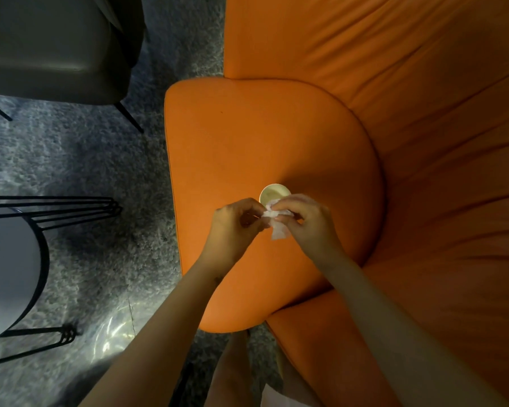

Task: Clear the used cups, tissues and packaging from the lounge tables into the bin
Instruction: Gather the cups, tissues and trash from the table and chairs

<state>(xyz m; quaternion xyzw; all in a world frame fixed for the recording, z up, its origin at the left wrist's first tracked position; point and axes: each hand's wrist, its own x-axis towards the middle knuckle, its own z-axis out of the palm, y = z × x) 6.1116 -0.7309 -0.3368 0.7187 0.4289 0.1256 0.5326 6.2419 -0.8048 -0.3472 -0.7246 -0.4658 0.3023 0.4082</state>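
The tissue (278, 223) is a crumpled white wad, soft and creased. It is bunched crosswise between the two hands, with one loose tail pointing down toward the viewer. It sits in the air over the front half of an orange seat cushion (247, 136), pinched from both sides. The left hand (235, 224) has its fingers curled in and nips the wad's left edge. The right hand (306, 218) curls over it from the right, fingertips pressed into the paper.

Just beyond the fingertips is a paper cup (272, 193), pale cream and round-rimmed, its open mouth facing up. The right fingers cover its near edge, and whether it stands on the cushion or is held cannot be told.

The cushion is smooth, rounded and leather-like, and it belongs to an orange armchair (423, 113) with pleated, folded padding. Below lies a shaggy grey carpet (86, 160). To the left stands a small round counter (6, 265) with a pale top and thin black wire legs. A grey chair (56, 45) is at the far left.
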